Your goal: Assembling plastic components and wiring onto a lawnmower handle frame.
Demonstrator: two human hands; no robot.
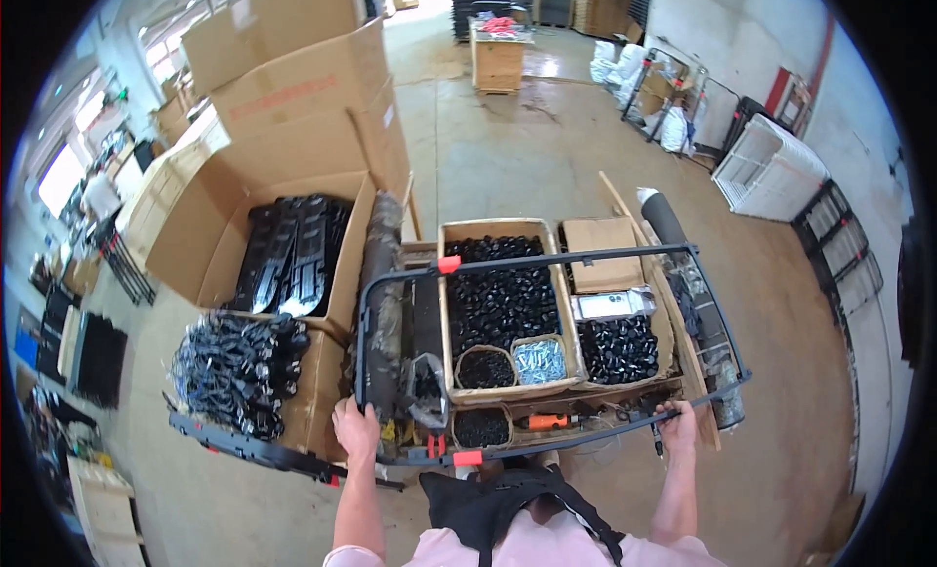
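Note:
A large black tubular frame (pixel 547 261) with rounded corners and red clips lies across my front, above a workbench full of boxes. My left hand (pixel 356 430) is closed round its near left corner. Further right, my right hand (pixel 678 426) grips the near bar close to the right corner. Beneath the frame stands a wooden-sided box (pixel 576 343) of small black plastic parts (pixel 498 299). Inside it are a tub of silvery screws (pixel 540 360) and a tub of tiny black pieces (pixel 486 369). An orange-bodied tool (pixel 549 422) rests just behind the near bar.
At left, an open carton (pixel 210 230) holds long black parts, with a heap of black bundled pieces (pixel 239 372) before it. Wrapped rolls (pixel 386 323) flank the bench. White racks (pixel 771 172) lean on the right wall. A wooden crate (pixel 498 60) stands farther back.

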